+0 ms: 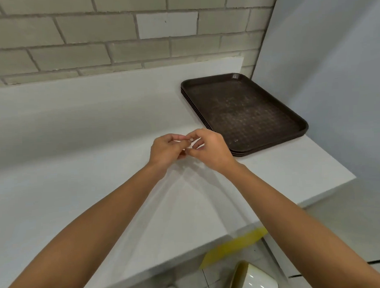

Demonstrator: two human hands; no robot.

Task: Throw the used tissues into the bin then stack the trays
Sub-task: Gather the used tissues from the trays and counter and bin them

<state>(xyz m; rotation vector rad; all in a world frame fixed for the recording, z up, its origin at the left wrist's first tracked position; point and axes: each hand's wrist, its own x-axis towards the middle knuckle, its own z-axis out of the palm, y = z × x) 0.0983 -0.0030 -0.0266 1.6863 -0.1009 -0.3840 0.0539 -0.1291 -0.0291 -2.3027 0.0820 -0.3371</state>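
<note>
A stack of dark brown trays (244, 113) lies squared up on the white counter (86, 131) at the back right, by the wall corner. The top tray is bare. My left hand (165, 149) and my right hand (209, 149) meet in mid-air just left of the stack's near corner. Their fingers are curled and the fingertips touch each other. A tiny pale spot shows between the fingertips; I cannot tell whether it is a scrap or a nail. No tissue is in sight. Below the counter's front edge stands a cream-coloured bin (253, 280), only partly in view.
A grey brick wall (114, 38) runs behind the counter and a plain pale wall (334, 72) closes the right side. The counter's right end (330, 181) is cut at an angle. A yellow strip (233, 248) lies on the tiled floor beside the bin.
</note>
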